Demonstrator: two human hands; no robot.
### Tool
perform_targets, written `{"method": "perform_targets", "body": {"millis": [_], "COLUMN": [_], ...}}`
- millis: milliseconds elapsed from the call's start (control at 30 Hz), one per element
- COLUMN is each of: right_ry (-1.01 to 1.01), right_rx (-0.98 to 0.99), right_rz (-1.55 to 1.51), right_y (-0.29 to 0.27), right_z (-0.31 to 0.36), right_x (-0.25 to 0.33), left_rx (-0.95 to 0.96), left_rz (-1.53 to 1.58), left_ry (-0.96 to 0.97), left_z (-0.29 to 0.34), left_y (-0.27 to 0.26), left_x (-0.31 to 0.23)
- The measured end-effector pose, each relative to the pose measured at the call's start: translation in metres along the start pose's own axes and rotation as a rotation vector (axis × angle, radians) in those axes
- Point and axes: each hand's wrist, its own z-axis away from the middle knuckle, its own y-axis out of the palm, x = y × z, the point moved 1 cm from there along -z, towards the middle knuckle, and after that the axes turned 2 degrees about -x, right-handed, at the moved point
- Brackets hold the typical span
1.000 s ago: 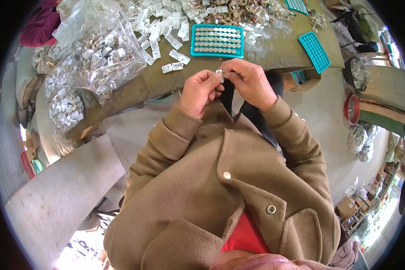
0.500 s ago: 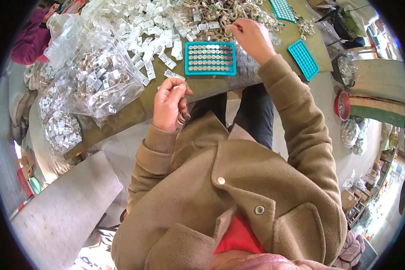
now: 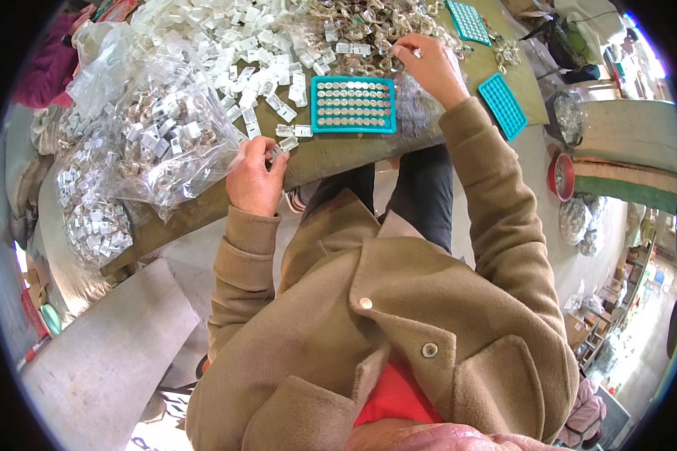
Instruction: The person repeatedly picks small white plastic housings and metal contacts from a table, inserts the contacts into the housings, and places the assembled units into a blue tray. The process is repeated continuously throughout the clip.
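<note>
My left hand (image 3: 254, 180) is at the table's front edge, its thumb and fingers pinched on a small clear plastic piece (image 3: 277, 153). Just beyond it lie small clear-and-white plastic cases (image 3: 293, 131), and more are heaped in a large pile (image 3: 241, 52). My right hand (image 3: 435, 74) is over the near side of a heap of clear, ring-like pieces (image 3: 368, 30), thumb and fingertips pressed together. What they hold, if anything, is too small to name. Between my hands sits a teal tray (image 3: 314, 105) filled with rows of round silvery discs.
Two more teal trays, one near (image 3: 502, 107) and one far (image 3: 469, 22), lie to the right. A bulging clear plastic bag (image 3: 180, 143) of white cases covers the table's left side. A person's purple sleeve (image 3: 47, 64) shows at far left. A red basin (image 3: 560, 177) stands beyond the right edge.
My left hand has moved left and slightly down, away from the tray, to beside the loose cases. My right hand has shifted a little right along the ring-like heap.
</note>
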Motion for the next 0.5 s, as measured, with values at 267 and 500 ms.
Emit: {"method": "perform_targets", "body": {"millis": [267, 500], "right_ry": [-0.136, -0.202], "right_rx": [-0.037, 0.007], "right_rz": [0.125, 0.459], "right_y": [0.025, 0.053], "right_z": [-0.044, -0.061], "right_x": [0.024, 0.022], "left_rx": [0.101, 0.029], "left_rz": [0.483, 0.536], "left_ry": [-0.172, -0.076], "left_z": [-0.006, -0.008], "left_y": [0.006, 0.005], "left_x": [0.003, -0.005]}}
